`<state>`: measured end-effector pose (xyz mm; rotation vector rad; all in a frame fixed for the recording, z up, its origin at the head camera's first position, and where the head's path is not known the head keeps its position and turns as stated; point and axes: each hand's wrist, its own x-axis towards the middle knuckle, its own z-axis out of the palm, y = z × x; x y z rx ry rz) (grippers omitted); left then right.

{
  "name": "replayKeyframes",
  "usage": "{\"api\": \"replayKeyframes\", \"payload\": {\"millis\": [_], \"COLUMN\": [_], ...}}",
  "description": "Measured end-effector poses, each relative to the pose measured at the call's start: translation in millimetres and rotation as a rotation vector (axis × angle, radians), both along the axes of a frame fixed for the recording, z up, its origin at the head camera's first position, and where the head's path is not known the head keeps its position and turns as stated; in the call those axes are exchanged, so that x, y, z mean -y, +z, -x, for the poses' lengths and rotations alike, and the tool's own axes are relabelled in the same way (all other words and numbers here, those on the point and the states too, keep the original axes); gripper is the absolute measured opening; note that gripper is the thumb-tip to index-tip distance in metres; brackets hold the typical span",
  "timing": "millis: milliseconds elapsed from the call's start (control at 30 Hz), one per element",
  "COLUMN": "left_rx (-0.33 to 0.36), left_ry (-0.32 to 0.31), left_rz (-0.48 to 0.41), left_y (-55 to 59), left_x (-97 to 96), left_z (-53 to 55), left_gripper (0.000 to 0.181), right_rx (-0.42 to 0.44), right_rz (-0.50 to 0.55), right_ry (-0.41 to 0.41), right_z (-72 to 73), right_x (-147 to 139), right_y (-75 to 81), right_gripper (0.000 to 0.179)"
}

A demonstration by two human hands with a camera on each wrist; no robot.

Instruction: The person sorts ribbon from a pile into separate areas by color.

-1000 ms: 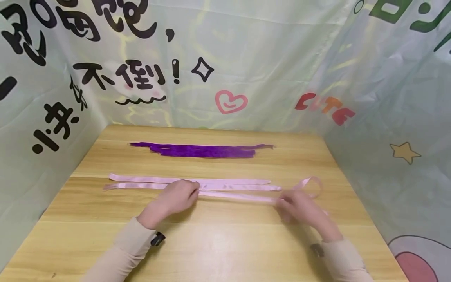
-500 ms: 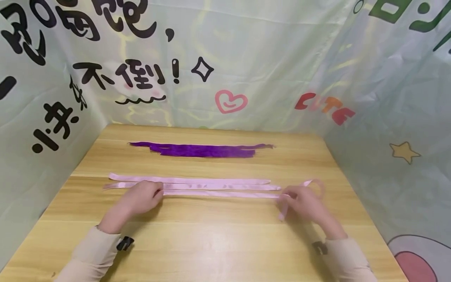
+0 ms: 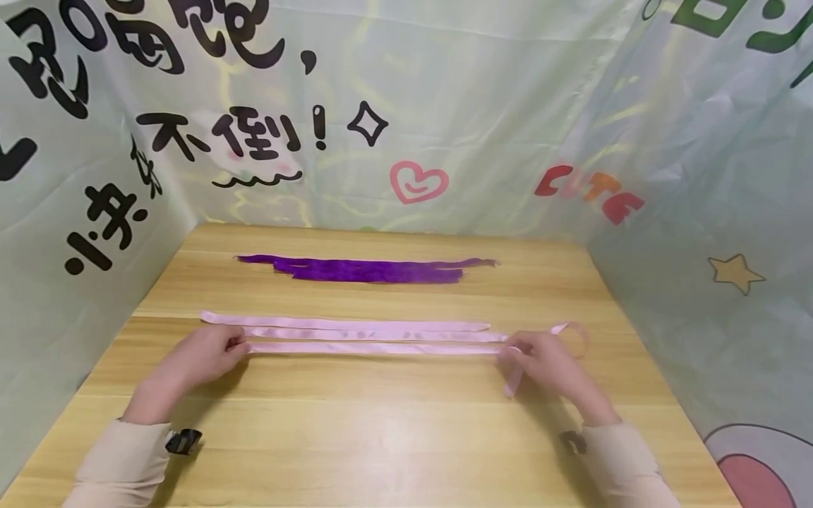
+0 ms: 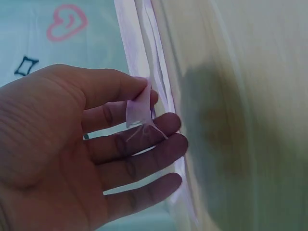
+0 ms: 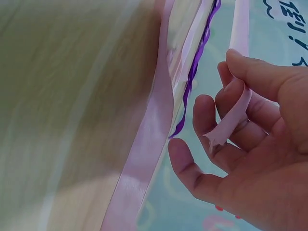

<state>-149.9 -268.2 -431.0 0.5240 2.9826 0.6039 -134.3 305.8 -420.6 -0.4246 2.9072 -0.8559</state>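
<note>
A pale pink ribbon [image 3: 381, 348] is stretched straight from side to side between my two hands, low over the table. My left hand [image 3: 190, 360] pinches its left end between thumb and forefinger; the frayed tip [image 4: 139, 110] sticks out across the palm in the left wrist view. At the other side my right hand [image 3: 549, 363] pinches the ribbon too, and a short tail [image 5: 231, 120] hangs over its fingers in the right wrist view. Two more pink ribbons, a front one [image 3: 356, 334] and a back one [image 3: 381, 325], lie parallel just behind the stretched one.
Several purple ribbons [image 3: 375, 270] lie bunched lengthwise toward the back of the wooden table [image 3: 381, 437]. A loop of pink ribbon [image 3: 578, 335] curls behind my right hand. Printed cloth [image 3: 495, 106] hangs around the back and sides.
My left hand has slid leftward along the ribbon, from about its middle to its left end. The right hand stays nearly in place, and the ribbon now lies straighter and level.
</note>
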Motion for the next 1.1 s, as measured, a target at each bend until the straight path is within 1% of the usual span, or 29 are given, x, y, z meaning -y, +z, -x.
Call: {"api": "replayKeyframes", "payload": {"millis": [33,167,233,400,433,467,667,933,1100], "left_rx": [0.002,-0.001,-0.003,-0.008,-0.01,-0.01,0.003,0.021,0.041], "left_ry": [0.005,0.031,0.043,0.058,0.061,0.063,0.077,0.089,0.099], "left_rz": [-0.005,-0.008,-0.003,0.014,0.016,0.017,0.018,0.04,0.04], "left_y": [-0.8,-4.2,-6.1,-11.1,-12.0,-12.8,-13.9,-11.8,-12.3], "left_x": [3.4,14.3,18.2,23.6,24.2,24.6,25.7,26.3,28.5], "left_z": [0.9,5.1,6.9,10.8,11.5,12.1,15.4,18.0,18.8], "left_gripper": [0.027,0.023,0.023,0.027,0.028,0.028,0.028,0.021,0.019], "right_rx": [0.022,0.031,0.034,0.144,0.162,0.162,0.054,-0.032,-0.054], "right_rz": [0.003,-0.021,-0.033,0.032,0.045,0.049,-0.005,-0.05,-0.057], "right_ry": [0.003,0.026,0.024,0.009,0.007,0.013,0.074,0.078,0.09], "right_z": [1.1,6.6,9.0,13.9,14.7,15.6,21.2,28.7,30.1], "right_x": [1.6,8.6,12.4,20.5,22.0,23.3,28.8,33.5,35.8], "right_y": [0.4,-1.1,-3.2,-11.3,-12.9,-14.4,-20.1,-23.9,-23.9], "right_gripper": [0.01,0.011,0.012,0.015,0.015,0.015,0.01,0.006,0.006]}}
